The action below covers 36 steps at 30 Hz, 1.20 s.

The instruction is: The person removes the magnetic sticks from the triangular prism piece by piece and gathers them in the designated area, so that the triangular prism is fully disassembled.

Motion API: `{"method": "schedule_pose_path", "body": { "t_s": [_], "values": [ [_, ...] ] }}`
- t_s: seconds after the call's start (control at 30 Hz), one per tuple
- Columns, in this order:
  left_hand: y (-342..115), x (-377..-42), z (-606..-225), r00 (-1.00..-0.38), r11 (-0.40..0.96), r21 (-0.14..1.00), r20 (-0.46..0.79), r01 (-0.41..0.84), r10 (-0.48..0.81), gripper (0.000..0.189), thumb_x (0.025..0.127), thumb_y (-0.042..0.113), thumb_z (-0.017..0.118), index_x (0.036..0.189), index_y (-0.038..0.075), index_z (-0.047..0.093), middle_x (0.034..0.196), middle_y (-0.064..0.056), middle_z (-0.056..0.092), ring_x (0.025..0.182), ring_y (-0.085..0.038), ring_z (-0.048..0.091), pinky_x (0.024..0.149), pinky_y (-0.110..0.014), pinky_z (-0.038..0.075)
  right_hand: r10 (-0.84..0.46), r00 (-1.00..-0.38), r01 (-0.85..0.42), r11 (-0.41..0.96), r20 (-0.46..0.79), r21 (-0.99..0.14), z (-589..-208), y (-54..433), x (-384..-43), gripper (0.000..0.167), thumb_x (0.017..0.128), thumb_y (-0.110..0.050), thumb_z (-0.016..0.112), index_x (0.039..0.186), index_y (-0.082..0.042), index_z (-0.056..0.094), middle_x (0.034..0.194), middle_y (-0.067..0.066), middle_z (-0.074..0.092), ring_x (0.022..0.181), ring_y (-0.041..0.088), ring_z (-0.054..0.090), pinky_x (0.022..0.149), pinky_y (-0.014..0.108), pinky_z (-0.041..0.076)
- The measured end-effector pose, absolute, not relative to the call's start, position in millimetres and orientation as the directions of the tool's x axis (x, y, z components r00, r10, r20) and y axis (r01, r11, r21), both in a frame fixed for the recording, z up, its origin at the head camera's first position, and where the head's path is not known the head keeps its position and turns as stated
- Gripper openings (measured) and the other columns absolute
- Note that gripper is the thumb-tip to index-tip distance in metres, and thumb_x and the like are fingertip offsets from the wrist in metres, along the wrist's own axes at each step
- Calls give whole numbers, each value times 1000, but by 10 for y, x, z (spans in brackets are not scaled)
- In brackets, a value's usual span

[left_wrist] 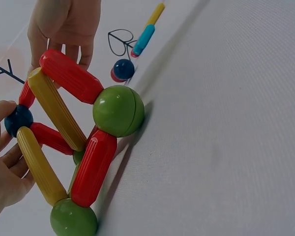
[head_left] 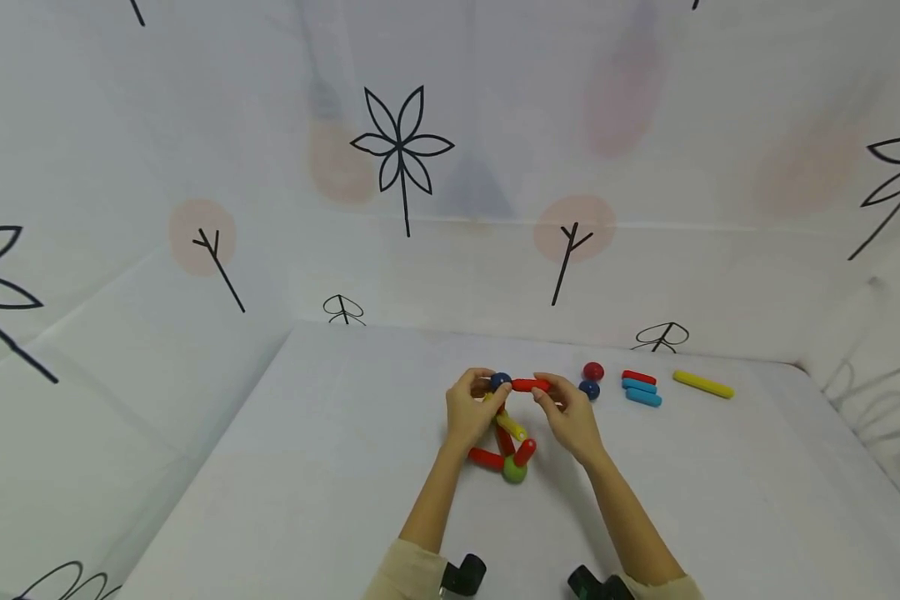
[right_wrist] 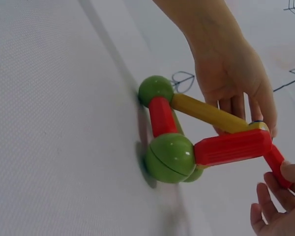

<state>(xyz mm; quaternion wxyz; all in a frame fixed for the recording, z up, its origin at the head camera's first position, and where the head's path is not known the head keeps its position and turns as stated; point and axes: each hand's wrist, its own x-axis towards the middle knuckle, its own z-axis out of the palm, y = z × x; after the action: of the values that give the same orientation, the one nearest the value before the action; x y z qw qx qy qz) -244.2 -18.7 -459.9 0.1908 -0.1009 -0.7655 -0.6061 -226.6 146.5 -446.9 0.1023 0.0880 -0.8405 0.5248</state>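
Observation:
On the table stands a frame of red rods, yellow rods and green balls, with a green ball [head_left: 515,470] nearest me. My left hand [head_left: 468,410] grips the blue ball [head_left: 501,381] at its top between thumb and fingers. A red rod [head_left: 525,385] lies level against the ball's right side, its far end pinched by my right hand [head_left: 572,419]. In the left wrist view, a yellow rod [left_wrist: 39,164] runs from the blue ball down to a green ball [left_wrist: 73,219]. Another red rod [right_wrist: 233,147] juts up from the near green ball in the right wrist view.
Right of my hands lie a red ball [head_left: 593,372] and a second blue ball [head_left: 589,390]. Beyond them are a short red rod [head_left: 639,377], two light blue rods [head_left: 643,397] and a long yellow rod [head_left: 703,384]. A patterned white cloth [head_left: 465,275] hangs behind the table.

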Motion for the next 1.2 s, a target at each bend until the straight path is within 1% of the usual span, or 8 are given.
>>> {"method": "schedule_pose_path", "body": {
  "t_s": [0.1, 0.23, 0.4, 0.53, 0.67, 0.97, 1.07, 1.2],
  "values": [
    [-196, -2433, -4603, -912, 220, 896, 407, 386, -59, 27, 81, 21, 73, 98, 1, 65, 83, -11, 69, 77, -20, 64, 76, -33, 53, -42, -973, -223, 416, 226, -882, -4477, 1486, -2278, 35, 94, -15, 57, 126, 1, 55, 116, 19, 62, 100, 33, 61, 89, 47, 49],
    [-204, -2390, -4554, -916, 196, 902, 400, 386, -41, 27, 81, 18, 73, 98, -1, 64, 84, -13, 69, 78, -22, 65, 77, -36, 53, -49, -978, -206, 394, 204, -896, -4498, 1514, -2285, 36, 95, -19, 56, 127, -2, 54, 118, 18, 61, 104, 33, 60, 91, 46, 48],
    [-219, -2425, -4621, -918, 194, 903, 395, 383, -25, 28, 81, 21, 73, 98, 1, 65, 84, -11, 69, 78, -19, 65, 77, -33, 53, -16, -977, -200, 384, 210, -901, -4535, 1498, -2298, 37, 94, -20, 57, 125, -1, 55, 119, 18, 61, 106, 32, 58, 93, 48, 46],
    [-225, -2420, -4621, -926, 191, 910, 377, 367, -17, 28, 81, 22, 74, 99, 3, 65, 86, -9, 69, 79, -16, 64, 77, -30, 52, 50, -967, -210, 399, 250, -893, -4536, 1475, -2290, 33, 93, -16, 59, 122, 0, 57, 116, 17, 62, 102, 31, 59, 87, 33, 49],
    [-223, -2409, -4619, -934, 200, 916, 357, 349, -8, 29, 81, 24, 73, 100, 4, 65, 89, -7, 69, 81, -15, 63, 79, -28, 51, 121, -954, -200, 419, 273, -885, -4516, 1503, -2275, 31, 92, -14, 60, 121, 0, 58, 116, 17, 62, 101, 30, 60, 80, 18, 45],
    [-211, -2376, -4603, -941, 195, 924, 337, 328, -13, 29, 82, 25, 72, 101, 5, 64, 90, -7, 69, 82, -15, 62, 78, -27, 50, 36, -977, -179, 398, 211, -900, -4508, 1734, -2221, 37, 91, -17, 62, 124, -2, 55, 120, 16, 58, 107, 32, 58, 80, 16, 47],
    [-209, -2375, -4608, -936, 188, 920, 351, 343, -10, 29, 82, 24, 72, 101, 4, 64, 89, -8, 69, 82, -16, 62, 77, -27, 51, 32, -979, -171, 396, 200, -902, -4523, 1857, -2188, 37, 91, -19, 62, 124, -2, 56, 119, 17, 59, 103, 25, 58, 78, 13, 45],
    [-203, -2382, -4634, -930, 178, 915, 369, 362, -4, 28, 82, 22, 72, 101, 3, 64, 88, -9, 69, 81, -17, 63, 76, -29, 51, 62, -983, -135, 407, 175, -903, -4554, 2059, -2134, 40, 92, -22, 61, 124, 0, 54, 118, 21, 60, 93, 2, 56, 76, 12, 45]
  ]
}}
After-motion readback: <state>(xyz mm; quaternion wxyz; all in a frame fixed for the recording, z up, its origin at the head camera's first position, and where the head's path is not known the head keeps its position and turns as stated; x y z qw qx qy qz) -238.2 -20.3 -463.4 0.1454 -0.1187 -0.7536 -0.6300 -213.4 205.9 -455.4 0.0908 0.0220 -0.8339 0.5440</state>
